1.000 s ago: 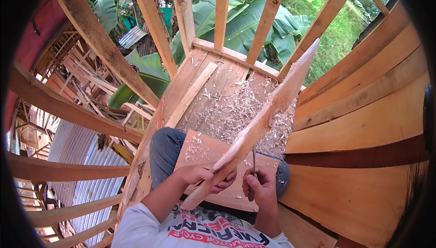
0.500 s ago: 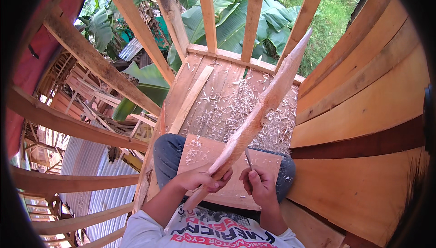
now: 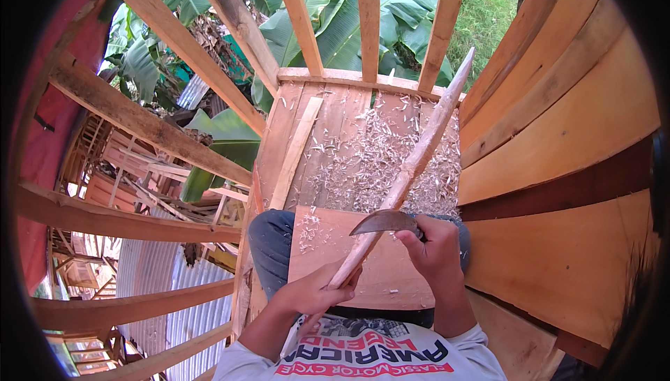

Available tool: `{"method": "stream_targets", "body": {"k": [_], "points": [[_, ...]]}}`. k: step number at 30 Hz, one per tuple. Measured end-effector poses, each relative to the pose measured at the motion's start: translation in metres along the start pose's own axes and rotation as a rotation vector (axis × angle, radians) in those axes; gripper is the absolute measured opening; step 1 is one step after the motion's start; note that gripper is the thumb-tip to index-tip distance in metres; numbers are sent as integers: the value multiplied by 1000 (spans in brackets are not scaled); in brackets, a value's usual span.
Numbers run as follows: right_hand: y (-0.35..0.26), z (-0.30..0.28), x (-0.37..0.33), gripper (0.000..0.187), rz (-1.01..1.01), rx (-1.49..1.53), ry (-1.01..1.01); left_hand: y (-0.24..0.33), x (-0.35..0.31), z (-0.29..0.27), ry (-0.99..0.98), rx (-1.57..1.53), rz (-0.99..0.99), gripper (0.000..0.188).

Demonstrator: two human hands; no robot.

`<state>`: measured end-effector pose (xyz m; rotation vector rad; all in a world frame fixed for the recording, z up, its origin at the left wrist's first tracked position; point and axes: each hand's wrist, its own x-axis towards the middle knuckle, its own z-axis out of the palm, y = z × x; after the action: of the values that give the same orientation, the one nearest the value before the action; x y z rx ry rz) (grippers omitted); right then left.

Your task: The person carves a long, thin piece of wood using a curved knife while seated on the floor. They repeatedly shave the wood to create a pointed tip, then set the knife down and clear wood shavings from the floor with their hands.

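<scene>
A long, pale, whittled wooden stick [image 3: 421,149] slants across the middle, its pointed end up and away to the right. My left hand [image 3: 322,289] is closed around its lower part, close to my shirt. In my right hand [image 3: 436,250] is a knife with a short, dark, curved blade [image 3: 382,222]. The blade lies across the stick above my left hand, its tip pointing left; the handle is mostly hidden by my fingers. Beneath both hands a flat wooden board [image 3: 391,276] rests on my lap, with a few shavings at its left side.
Curled wood shavings [image 3: 370,151] cover much of the plank floor [image 3: 293,105] ahead. A loose wooden strip [image 3: 296,151] lies on the floor's left. Upright slats [image 3: 368,25] stand at the front and left, with banana leaves beyond. A plank wall [image 3: 558,255] rises close on my right.
My right hand has moved up and turned, bringing the curved blade from beside the stick to across it. The stick has rolled and shows a narrower side. The view has shifted slightly.
</scene>
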<state>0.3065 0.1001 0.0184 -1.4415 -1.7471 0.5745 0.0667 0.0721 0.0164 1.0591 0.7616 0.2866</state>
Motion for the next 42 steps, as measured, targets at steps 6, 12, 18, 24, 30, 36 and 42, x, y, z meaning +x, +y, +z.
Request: {"method": "stream_targets", "body": {"k": [6, 12, 18, 24, 30, 36, 42], "points": [[17, 8, 4, 61, -30, -111, 96, -23, -16, -3, -63, 4, 17, 23], [12, 26, 4, 61, 48, -57, 33, -28, -19, -1, -107, -432, -94, 24], [-10, 42, -23, 57, 31, -48, -80, -28, -21, -6, -103, -384, -74, 24], [6, 31, -16, 61, -2, -186, -14, -37, -31, 1, -42, -309, -157, 24], [9, 29, -9, 64, -101, -273, 50, -37, -36, 4, -22, -262, -126, 24], [13, 24, -7, 64, -135, -317, 141, -34, -37, 8, -34, -225, -94, 23], [17, 22, -12, 66, -87, -356, 166, -33, -37, 10, -60, -290, -150, 24]]}}
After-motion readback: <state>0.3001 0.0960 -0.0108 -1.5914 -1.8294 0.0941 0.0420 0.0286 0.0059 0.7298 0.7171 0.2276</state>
